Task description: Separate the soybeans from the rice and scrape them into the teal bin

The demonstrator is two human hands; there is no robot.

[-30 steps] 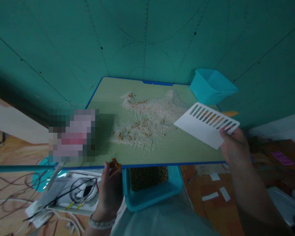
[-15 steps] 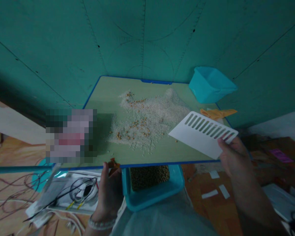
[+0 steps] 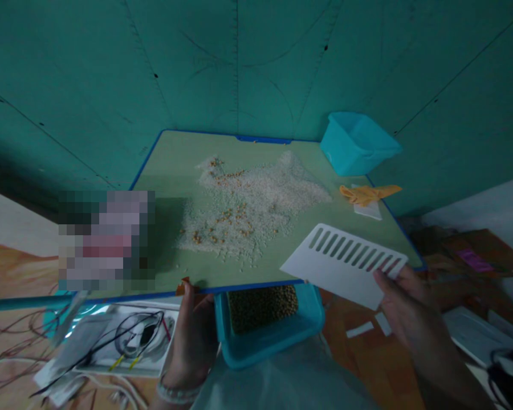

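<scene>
My right hand (image 3: 404, 307) is closed around the end of a white plastic scraper (image 3: 325, 263) with a row of slots. Its flat blade is tilted above the board's near right edge. White grains (image 3: 277, 188) with scattered orange-brown beans (image 3: 231, 215) are spread over the green board (image 3: 158, 162). My left hand (image 3: 192, 333) is at the near edge, beside a blue bin (image 3: 273, 350) that holds many small brown beans (image 3: 263, 310). Its thumb points up near a small brown scrap (image 3: 182, 285). The fingers are partly hidden, and I cannot see whether they grip the bin.
An empty turquoise bin (image 3: 354, 148) stands at the board's back right corner. An orange cloth (image 3: 365, 195) lies in front of it. A blurred-out object (image 3: 111, 236) covers the left side. Cables and a white box (image 3: 134, 336) are below left. A green wall (image 3: 277, 68) rises behind.
The scraper and my right hand have come down and nearer to me. My left hand and the blue bin have shifted right against the board. The view has turned slightly. The grains look unchanged.
</scene>
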